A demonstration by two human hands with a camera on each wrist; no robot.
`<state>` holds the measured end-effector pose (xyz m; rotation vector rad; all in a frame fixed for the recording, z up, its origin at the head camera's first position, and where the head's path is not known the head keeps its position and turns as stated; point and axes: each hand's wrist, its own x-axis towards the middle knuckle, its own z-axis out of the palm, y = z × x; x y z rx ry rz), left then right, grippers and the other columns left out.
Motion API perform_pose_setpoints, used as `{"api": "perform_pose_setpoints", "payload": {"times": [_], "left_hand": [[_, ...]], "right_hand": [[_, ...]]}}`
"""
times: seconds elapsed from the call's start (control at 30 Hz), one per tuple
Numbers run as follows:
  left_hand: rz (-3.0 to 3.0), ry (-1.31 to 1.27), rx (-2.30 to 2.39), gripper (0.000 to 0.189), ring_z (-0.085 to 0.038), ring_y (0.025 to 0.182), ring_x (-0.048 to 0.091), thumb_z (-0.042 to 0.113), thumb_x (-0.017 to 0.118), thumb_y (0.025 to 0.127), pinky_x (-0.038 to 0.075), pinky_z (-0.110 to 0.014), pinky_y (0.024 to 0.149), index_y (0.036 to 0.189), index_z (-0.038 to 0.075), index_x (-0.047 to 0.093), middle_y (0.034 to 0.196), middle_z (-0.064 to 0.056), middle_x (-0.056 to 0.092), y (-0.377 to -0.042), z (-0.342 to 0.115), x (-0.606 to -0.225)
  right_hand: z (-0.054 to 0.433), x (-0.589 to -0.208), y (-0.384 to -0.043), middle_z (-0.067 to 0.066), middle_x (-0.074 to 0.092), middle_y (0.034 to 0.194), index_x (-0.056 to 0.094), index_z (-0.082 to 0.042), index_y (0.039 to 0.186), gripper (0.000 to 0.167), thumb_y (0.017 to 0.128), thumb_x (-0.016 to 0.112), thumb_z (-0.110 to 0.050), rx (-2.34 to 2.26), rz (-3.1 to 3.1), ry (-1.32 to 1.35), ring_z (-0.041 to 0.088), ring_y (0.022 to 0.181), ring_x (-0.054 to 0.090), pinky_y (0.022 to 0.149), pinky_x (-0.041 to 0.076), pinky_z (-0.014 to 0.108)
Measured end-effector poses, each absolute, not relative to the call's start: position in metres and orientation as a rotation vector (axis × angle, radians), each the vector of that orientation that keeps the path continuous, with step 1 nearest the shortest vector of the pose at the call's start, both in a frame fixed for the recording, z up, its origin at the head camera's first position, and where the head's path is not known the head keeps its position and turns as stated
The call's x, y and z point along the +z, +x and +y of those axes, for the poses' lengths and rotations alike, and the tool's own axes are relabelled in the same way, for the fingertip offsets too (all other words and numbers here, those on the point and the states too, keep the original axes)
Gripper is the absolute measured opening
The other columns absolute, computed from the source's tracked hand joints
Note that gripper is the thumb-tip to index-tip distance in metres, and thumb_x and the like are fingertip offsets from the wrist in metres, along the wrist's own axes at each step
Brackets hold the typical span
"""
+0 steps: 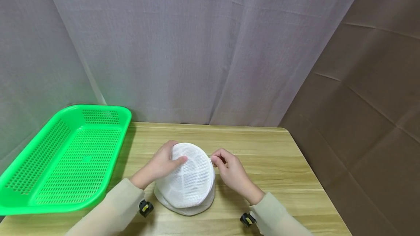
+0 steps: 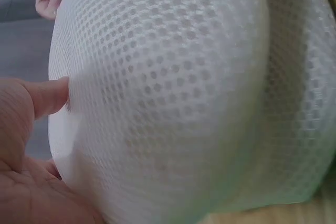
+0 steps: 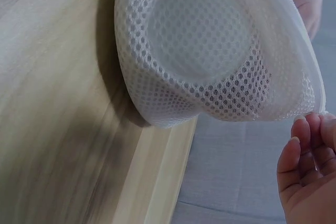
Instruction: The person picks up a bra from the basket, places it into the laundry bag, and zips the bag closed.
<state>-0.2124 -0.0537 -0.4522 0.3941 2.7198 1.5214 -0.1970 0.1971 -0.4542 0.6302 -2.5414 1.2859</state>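
A white mesh laundry bag, round and soft-sided, stands tilted on the wooden table with its circular end facing up. My left hand grips its far left side, thumb pressed on the mesh top and the other fingers hidden behind. At the bag's right rim, my right hand pinches a small white zipper pull between thumb and fingers. In the right wrist view the fingertips are right at the corner of the pale zipper edge. The mesh fills most of the left wrist view.
A large green plastic basket with slotted walls stands on the left of the table. Grey cloth hangs behind the table's back edge, and a brown covering rises along the right side.
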Motion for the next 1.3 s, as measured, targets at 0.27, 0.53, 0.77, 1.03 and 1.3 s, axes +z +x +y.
{"api": "perform_pose_setpoints", "payload": {"times": [0.27, 0.53, 0.77, 1.03, 1.3], "left_hand": [[2.886, 0.667, 1.295, 0.045, -0.029, 0.114, 0.047, 0.025, 0.074, 0.086, 0.028, -0.046, 0.092, 0.127, 0.014, 0.059, 0.124, -0.009, 0.056, -0.203, -0.037, -0.438], [2.961, 0.721, 1.258, 0.021, -0.025, 0.11, 0.052, 0.023, 0.07, 0.089, 0.03, -0.044, 0.092, 0.109, 0.018, 0.064, 0.114, -0.003, 0.059, -0.2, -0.03, -0.437], [2.975, 0.68, 1.312, 0.012, -0.024, 0.109, 0.054, 0.019, 0.07, 0.089, 0.031, -0.043, 0.093, 0.098, 0.019, 0.063, 0.109, 0.0, 0.06, -0.202, -0.029, -0.441], [2.96, 0.649, 1.373, 0.012, -0.024, 0.108, 0.054, 0.016, 0.072, 0.087, 0.03, -0.043, 0.091, 0.096, 0.018, 0.063, 0.109, -0.001, 0.06, -0.203, -0.029, -0.443], [2.939, 0.604, 1.404, 0.012, -0.025, 0.107, 0.053, 0.018, 0.072, 0.087, 0.029, -0.044, 0.094, 0.095, 0.019, 0.063, 0.108, -0.001, 0.059, -0.204, -0.031, -0.446]], "right_hand": [[0.192, -0.449, -0.196, -0.008, 0.061, 0.081, 0.065, -0.02, 0.089, 0.009, 0.097, 0.059, -0.019, 1.318, -2.552, 0.646, 0.01, 0.078, 0.058, 0.068, 0.05, 0.028], [0.189, -0.447, -0.194, -0.009, 0.061, 0.083, 0.063, -0.022, 0.09, 0.01, 0.098, 0.058, -0.024, 1.339, -2.581, 0.656, 0.01, 0.079, 0.058, 0.069, 0.051, 0.029], [0.187, -0.446, -0.192, -0.012, 0.061, 0.083, 0.062, -0.025, 0.09, 0.01, 0.098, 0.058, -0.021, 1.352, -2.613, 0.643, 0.01, 0.08, 0.058, 0.071, 0.051, 0.03], [0.188, -0.448, -0.192, -0.014, 0.061, 0.083, 0.062, -0.025, 0.09, 0.009, 0.098, 0.058, -0.021, 1.348, -2.605, 0.667, 0.009, 0.08, 0.058, 0.07, 0.051, 0.029], [0.188, -0.448, -0.193, -0.014, 0.061, 0.082, 0.062, -0.025, 0.089, 0.01, 0.098, 0.058, -0.023, 1.343, -2.611, 0.677, 0.009, 0.078, 0.058, 0.069, 0.051, 0.029]]}}
